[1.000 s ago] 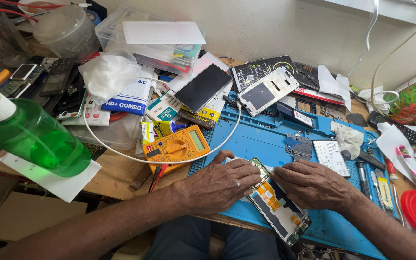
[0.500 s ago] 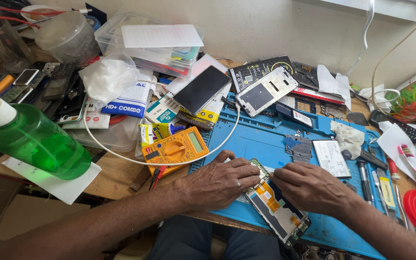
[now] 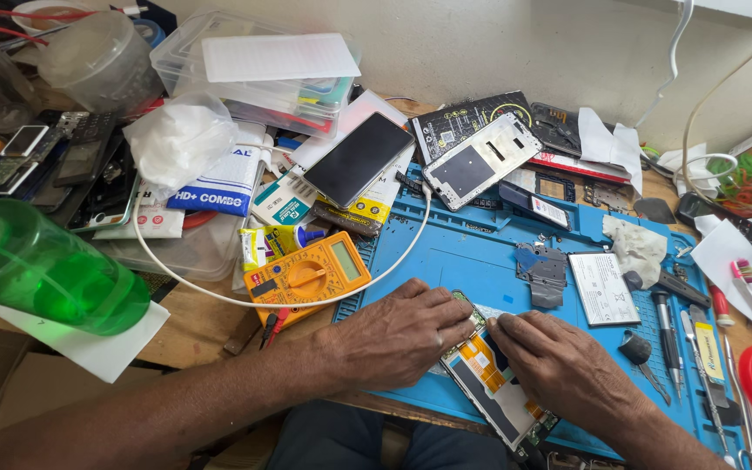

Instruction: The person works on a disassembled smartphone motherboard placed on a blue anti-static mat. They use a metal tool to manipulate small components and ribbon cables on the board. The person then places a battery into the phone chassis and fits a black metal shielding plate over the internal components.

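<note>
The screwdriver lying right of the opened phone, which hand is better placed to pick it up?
Probably the right hand: the screwdriver lies just beyond it, while the left hand rests across the opened phone.

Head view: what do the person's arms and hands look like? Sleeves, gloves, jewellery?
Both forearms are bare as far as the frame shows; no sleeves in view. No gloves on either hand. The left hand has a thin pale ring on one finger. The right hand shows no ring or watch. No wristband or watch shows on the left wrist either.
</note>
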